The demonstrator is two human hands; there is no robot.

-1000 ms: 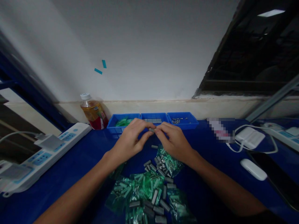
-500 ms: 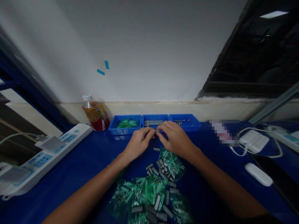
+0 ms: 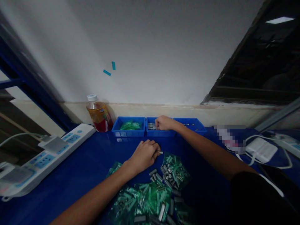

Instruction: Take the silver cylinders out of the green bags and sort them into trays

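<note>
My left hand [image 3: 147,153] is low over the table, its fingers closed at a small silver metal bar [image 3: 160,152] whose end pokes out on the right. My right hand [image 3: 164,122] reaches into the middle blue bin [image 3: 161,133], where short metal bars [image 3: 151,126] lie in a row. Its fingers are pinched together beside the bars; what they hold is hidden. Close by, loose grey metal bars [image 3: 162,212] and small cylinders [image 3: 159,177] lie among green plastic bags of parts [image 3: 150,197].
A left blue bin [image 3: 128,133] holds green plastic bags; a right blue bin [image 3: 201,128] holds small screws. A drink bottle [image 3: 99,115] stands by the wall. A power strip [image 3: 44,161] lies left, a white charger with cables [image 3: 262,149] right.
My hands were together in front of the bins, fingertips at a small piece. Now my right hand is in the middle bin, and my left has come down to the metal bar on the table.
</note>
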